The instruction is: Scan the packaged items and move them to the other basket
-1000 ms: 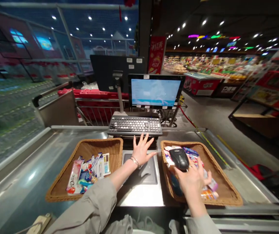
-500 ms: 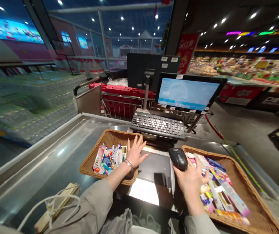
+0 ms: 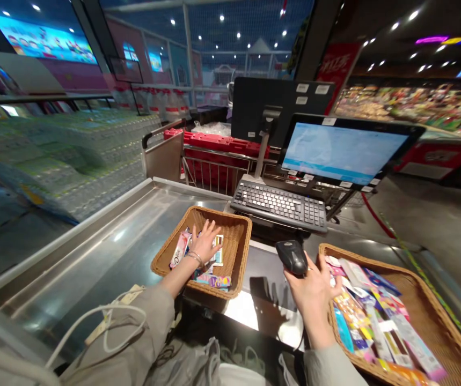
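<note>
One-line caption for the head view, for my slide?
At a checkout counter, the left hand reaches into the left basket of packets while the right hand holds a scanner.

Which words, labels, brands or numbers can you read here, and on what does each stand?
Nothing reads clearly.
White characters on the red banner: blurred.
Text on the monitor screen: washed out.
The stickers on the black panel: too small.
Print on the snack packets: blurred.
The keyboard keys: too small.
No marking shows on the handheld scanner.
</note>
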The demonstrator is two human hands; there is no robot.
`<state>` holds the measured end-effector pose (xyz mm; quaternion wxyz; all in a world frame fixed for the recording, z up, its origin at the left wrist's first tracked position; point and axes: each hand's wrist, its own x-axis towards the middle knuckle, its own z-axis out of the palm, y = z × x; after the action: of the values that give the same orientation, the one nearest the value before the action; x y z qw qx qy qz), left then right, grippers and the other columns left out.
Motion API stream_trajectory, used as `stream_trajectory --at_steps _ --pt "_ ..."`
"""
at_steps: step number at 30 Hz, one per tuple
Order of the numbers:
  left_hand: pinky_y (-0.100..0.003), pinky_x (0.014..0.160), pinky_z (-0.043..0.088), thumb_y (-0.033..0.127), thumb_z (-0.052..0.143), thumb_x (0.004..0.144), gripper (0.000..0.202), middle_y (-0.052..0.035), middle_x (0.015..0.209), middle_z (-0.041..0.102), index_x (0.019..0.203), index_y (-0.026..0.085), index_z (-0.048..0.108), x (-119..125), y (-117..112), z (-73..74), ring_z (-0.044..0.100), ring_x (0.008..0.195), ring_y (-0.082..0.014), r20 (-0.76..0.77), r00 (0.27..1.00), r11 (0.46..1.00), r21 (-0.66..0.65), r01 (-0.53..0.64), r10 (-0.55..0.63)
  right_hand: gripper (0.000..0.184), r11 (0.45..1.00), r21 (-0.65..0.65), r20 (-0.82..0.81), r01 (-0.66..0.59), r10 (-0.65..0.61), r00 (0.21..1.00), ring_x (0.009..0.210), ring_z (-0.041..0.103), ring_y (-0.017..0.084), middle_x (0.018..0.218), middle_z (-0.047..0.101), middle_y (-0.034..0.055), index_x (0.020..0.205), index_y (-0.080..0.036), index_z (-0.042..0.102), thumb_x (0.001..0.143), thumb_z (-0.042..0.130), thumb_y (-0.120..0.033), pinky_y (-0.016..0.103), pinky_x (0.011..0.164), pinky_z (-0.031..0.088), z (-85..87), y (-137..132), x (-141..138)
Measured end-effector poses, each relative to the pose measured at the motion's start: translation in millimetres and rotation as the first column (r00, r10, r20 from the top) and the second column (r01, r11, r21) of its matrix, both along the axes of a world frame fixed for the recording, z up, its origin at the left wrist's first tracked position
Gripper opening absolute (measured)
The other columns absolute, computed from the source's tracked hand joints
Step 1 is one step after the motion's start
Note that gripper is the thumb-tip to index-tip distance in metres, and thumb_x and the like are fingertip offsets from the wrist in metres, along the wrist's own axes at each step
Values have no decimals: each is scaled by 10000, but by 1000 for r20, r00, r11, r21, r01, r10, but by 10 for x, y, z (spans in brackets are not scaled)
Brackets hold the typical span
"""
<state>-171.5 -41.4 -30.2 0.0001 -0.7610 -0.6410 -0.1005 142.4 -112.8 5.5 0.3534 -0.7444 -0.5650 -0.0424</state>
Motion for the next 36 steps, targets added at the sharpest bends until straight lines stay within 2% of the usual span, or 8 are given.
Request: stream_trajectory --at_steps 3,8,12,15,20,26,30,36 --pt "-696 1158 87 417 579 899 572 -89 1600 302 1444 300 452 -212 8 -20 179 1505 -321 -59 998 996 -84 -13 8 519 1000 -14 22 -16 17 1000 1310 433 306 1191 684 123 1061 -220 702 782 434 -566 493 972 308 -15 9 -30" --pt "-714 1138 87 353 687 827 570 -93 1575 360 1376 342 531 -446 -1 -36 208 1493 -342 -163 985 967 -255 12 -55 484 999 25 51 -25 24 998 1297 449 307 1179 688 126 994 -223 707 792 430 -566 539 1024 242 -64 10 -64" --pt "-743 1113 25 304 752 763 498 -62 1537 435 1239 393 637 -557 1 -117 248 1476 -363 -176 977 948 -313 62 -121 449 998 33 49 -53 51 997 1300 450 295 1140 709 91 951 -231 708 784 455 -562 537 1060 179 -89 8 -79" --pt "-758 1096 -30 272 795 705 417 -49 1504 483 1099 380 714 -618 31 -226 248 1471 -381 -154 971 936 -330 125 -184 432 999 15 40 -47 47 998 1305 445 288 1142 708 79 923 -237 708 776 458 -557 529 1068 163 -73 3 -93" --pt "-752 1103 -4 200 826 618 360 -43 1420 575 943 335 755 -607 90 -377 295 1452 -382 -136 948 897 -385 217 -288 399 999 -15 37 -45 46 998 1317 430 290 1145 702 82 912 -233 702 763 477 -527 533 1086 148 -49 -19 -97" --pt "-676 1141 -35 114 778 623 287 -12 1301 665 820 320 752 -474 97 -435 356 1428 -326 -86 915 851 -409 328 -394 449 999 -37 13 -40 41 999 1318 413 310 1180 686 107 970 -220 710 772 472 -546 517 1031 222 -63 -71 -59" --pt "-623 1161 -27 174 743 663 160 -13 1228 697 793 266 729 -448 100 -511 367 1417 -290 -54 917 838 -429 337 -396 485 997 -62 -3 -37 37 999 1342 393 301 1230 670 100 1037 -219 701 776 449 -540 484 985 281 -49 -106 -38" --pt "-637 1161 -12 162 658 728 87 -20 1144 727 752 239 689 -424 128 -658 405 1398 -267 -54 913 832 -435 343 -405 486 996 -83 -19 -24 23 1000 1354 384 309 1212 682 92 1047 -223 705 769 448 -527 498 982 297 -42 -146 4"
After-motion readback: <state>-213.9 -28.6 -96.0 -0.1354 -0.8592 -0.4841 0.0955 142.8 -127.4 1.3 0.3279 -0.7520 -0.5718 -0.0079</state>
